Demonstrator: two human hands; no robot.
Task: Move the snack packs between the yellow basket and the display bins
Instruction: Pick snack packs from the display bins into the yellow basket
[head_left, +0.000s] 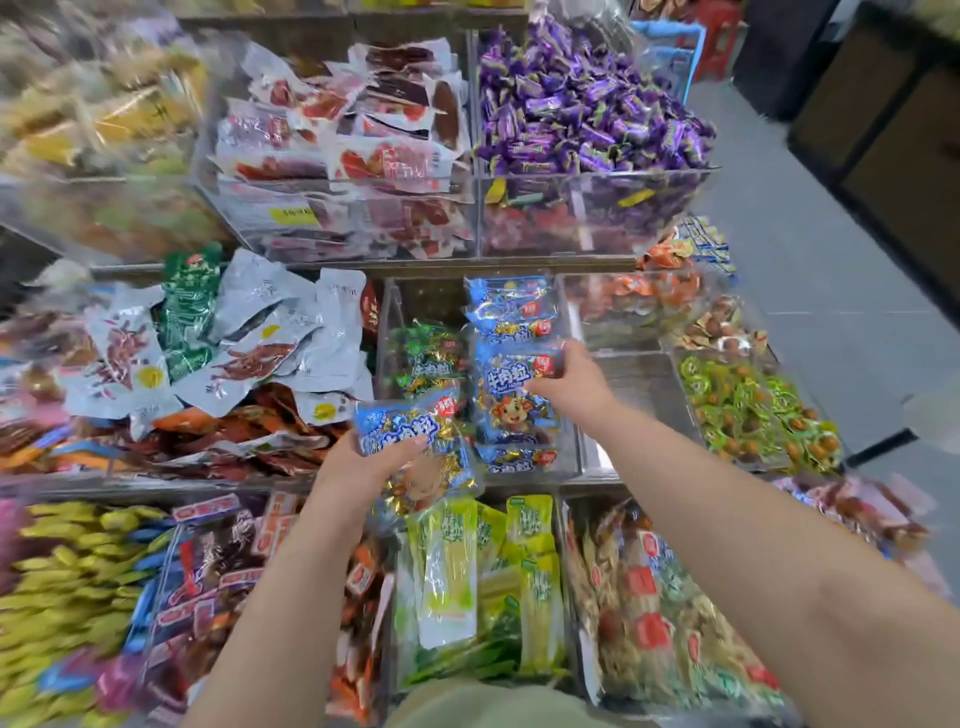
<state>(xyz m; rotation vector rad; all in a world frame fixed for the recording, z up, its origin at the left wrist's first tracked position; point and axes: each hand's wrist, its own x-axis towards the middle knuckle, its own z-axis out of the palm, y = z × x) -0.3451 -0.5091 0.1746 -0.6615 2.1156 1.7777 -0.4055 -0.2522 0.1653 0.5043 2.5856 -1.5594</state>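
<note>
Grey tiled floor (810, 270); dark cabinet (883, 130) at right

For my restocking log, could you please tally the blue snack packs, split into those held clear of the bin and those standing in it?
Held blue pack, gripped by the left hand: 1
Blue packs standing in the clear bin, one gripped by the right hand: 4
Total: 5 showing; any hidden behind cannot be told.

Tiered display shelf (467, 268) carries clear bins (631, 395) heaped with snack packs (511, 312).
</note>
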